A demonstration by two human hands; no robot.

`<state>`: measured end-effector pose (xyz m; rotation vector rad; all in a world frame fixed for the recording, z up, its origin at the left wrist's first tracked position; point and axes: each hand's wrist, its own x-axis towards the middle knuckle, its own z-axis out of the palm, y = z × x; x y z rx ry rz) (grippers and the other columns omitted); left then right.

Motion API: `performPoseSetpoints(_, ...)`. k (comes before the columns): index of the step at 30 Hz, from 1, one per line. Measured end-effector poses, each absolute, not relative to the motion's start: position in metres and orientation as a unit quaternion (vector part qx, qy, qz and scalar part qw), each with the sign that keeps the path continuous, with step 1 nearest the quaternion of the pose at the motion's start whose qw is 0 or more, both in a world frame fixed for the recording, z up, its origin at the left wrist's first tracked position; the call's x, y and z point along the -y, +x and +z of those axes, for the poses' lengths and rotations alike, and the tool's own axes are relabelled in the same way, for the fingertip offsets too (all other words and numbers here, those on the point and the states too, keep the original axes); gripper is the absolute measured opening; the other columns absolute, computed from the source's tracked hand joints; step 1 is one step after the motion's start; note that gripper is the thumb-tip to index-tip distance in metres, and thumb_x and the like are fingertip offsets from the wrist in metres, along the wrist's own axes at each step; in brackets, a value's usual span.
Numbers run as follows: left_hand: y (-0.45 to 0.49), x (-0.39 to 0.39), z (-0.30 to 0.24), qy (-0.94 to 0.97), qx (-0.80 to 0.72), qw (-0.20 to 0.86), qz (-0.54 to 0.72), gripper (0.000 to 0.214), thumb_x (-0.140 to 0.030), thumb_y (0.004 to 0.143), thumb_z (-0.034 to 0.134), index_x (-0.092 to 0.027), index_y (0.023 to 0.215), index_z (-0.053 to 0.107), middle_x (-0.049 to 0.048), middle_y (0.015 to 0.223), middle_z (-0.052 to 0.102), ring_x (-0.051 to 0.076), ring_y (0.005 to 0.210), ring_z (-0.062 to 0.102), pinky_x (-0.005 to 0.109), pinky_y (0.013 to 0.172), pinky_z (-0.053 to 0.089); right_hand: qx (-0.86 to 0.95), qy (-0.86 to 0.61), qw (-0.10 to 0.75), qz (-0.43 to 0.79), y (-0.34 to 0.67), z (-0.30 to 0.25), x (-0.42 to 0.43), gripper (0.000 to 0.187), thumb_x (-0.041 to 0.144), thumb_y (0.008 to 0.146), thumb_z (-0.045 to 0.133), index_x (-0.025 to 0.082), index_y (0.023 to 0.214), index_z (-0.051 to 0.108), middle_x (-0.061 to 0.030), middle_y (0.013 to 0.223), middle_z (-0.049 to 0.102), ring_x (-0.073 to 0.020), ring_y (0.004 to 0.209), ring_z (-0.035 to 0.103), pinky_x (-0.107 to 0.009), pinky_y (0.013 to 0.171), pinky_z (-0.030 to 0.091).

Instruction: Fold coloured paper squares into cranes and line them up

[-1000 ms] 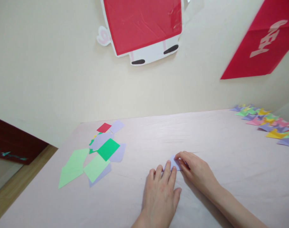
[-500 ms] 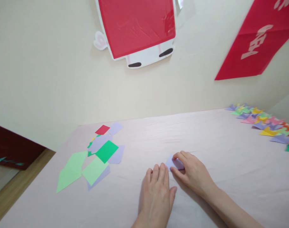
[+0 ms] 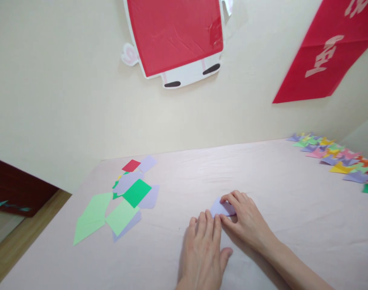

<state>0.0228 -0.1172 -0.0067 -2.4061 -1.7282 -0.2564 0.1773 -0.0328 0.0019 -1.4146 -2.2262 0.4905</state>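
Note:
A small folded sheet of lavender paper [image 3: 217, 208] lies on the pale cloth in front of me. My right hand [image 3: 246, 213] holds it from the right, its curled index finger on the upper part and its thumb at the lower edge. Part of the paper is hidden under those fingers. From below, my left hand [image 3: 204, 247] lies flat, fingers stretched out, with the fingertips touching the paper's lower edge close to the right thumb. The left thumb sticks out to the side.
At left lie loose paper pieces: a green square [image 3: 137, 193], light green sheets [image 3: 91, 217], a red square [image 3: 131, 165] and lavender ones. Several folded colourful paper shapes [image 3: 341, 167] stand in rows at far right. A wall [image 3: 232, 121] with red decorations borders the bed-like surface.
My left hand has slid slightly right along the paper's lower edge, its fingertips now nearer the right thumb. The right hand has barely moved, and the view has shifted a little.

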Motion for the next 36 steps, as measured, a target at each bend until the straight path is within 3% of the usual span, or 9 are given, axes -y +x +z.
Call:
performPoseSetpoints(8,0.025,0.112,0.001,-0.799,0.588,0.075,-0.103,0.061,-0.061,0.088,0.055,-0.020,0.132,0.058,0.0105,0.129,0.064,0.029,0.122,0.055,0.048,0.101,0.044,0.793,-0.523,0.225,0.217,0.180,0.002,0.031,0.024,0.013,0.075,0.054,0.021,0.096,0.061,-0.0061,0.100,0.060,-0.0249,0.093,0.052,-0.039,0.083,0.039)
performPoseSetpoints(23,0.010,0.119,-0.001,-0.769,0.621,0.100,-0.113,0.050,-0.053,0.086,0.062,-0.014,0.116,0.066,0.0141,0.133,0.061,0.029,0.128,0.051,0.046,0.103,0.045,0.760,-0.525,0.258,0.282,0.234,-0.005,0.018,0.049,0.011,0.064,0.043,0.023,0.106,0.063,-0.0072,0.110,0.062,-0.0259,0.106,0.052,-0.041,0.095,0.042)
performPoseSetpoints(26,0.009,0.119,-0.004,-0.757,0.630,0.095,-0.146,0.046,-0.049,0.086,0.063,-0.014,0.116,0.066,0.0145,0.136,0.058,0.031,0.128,0.050,0.048,0.101,0.046,0.749,-0.515,0.274,0.313,0.237,-0.003,0.018,0.045,0.014,0.073,0.042,0.023,0.111,0.063,-0.0077,0.113,0.061,-0.0249,0.109,0.051,-0.041,0.096,0.042)
performPoseSetpoints(30,0.010,0.114,-0.005,-0.743,0.638,0.065,-0.194,0.049,-0.030,0.085,0.064,-0.011,0.128,0.055,0.0170,0.143,0.049,0.032,0.132,0.045,0.049,0.103,0.045,0.772,-0.492,0.270,0.299,0.222,0.003,0.021,0.030,0.027,0.081,0.056,0.025,0.111,0.064,-0.0087,0.120,0.058,-0.0281,0.114,0.048,-0.048,0.102,0.038)
performPoseSetpoints(32,0.012,0.110,-0.004,-0.748,0.631,0.035,-0.203,0.063,-0.021,0.082,0.063,-0.009,0.140,0.041,0.0177,0.145,0.046,0.030,0.133,0.042,0.047,0.105,0.042,0.789,-0.476,0.264,0.286,0.210,0.006,0.023,0.033,0.023,0.076,0.062,0.024,0.110,0.063,-0.0089,0.122,0.057,-0.0288,0.115,0.046,-0.049,0.102,0.036)
performPoseSetpoints(36,0.014,0.108,-0.004,-0.762,0.608,0.005,-0.222,0.079,-0.011,0.082,0.055,-0.009,0.151,0.018,0.0172,0.149,0.041,0.027,0.137,0.036,0.045,0.110,0.037,0.810,-0.424,0.274,0.299,0.192,0.009,0.026,0.035,0.012,0.074,0.057,0.024,0.107,0.061,-0.0087,0.122,0.056,-0.0275,0.119,0.045,-0.049,0.103,0.038)
